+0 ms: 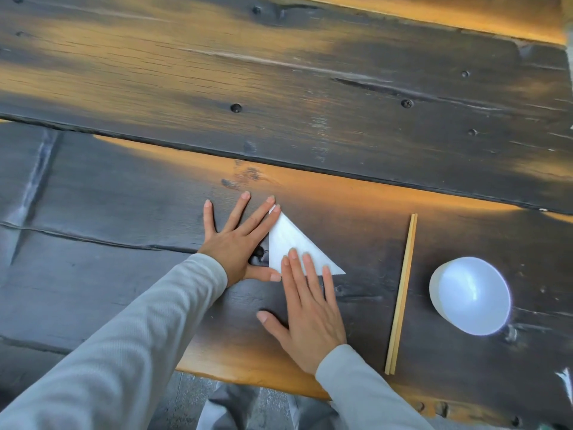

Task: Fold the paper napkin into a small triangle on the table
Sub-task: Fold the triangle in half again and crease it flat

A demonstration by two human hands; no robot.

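Observation:
A white paper napkin (pixel 290 240) lies flat on the dark wooden table (pixel 279 119), folded into a triangle with its top corner pointing away from me. My left hand (pixel 238 240) lies flat with fingers spread along the napkin's left side, its index and middle fingertips at the top corner and its thumb by the lower left corner. My right hand (pixel 307 305) rests palm down with fingers apart, and its fingertips press on the napkin's lower edge. Neither hand grips anything.
A pair of wooden chopsticks (pixel 401 293) lies lengthwise to the right of the napkin. Further right stands a white bowl (pixel 471 294). The table's near edge (pixel 248 380) runs just below my wrists, with my legs and the floor beneath.

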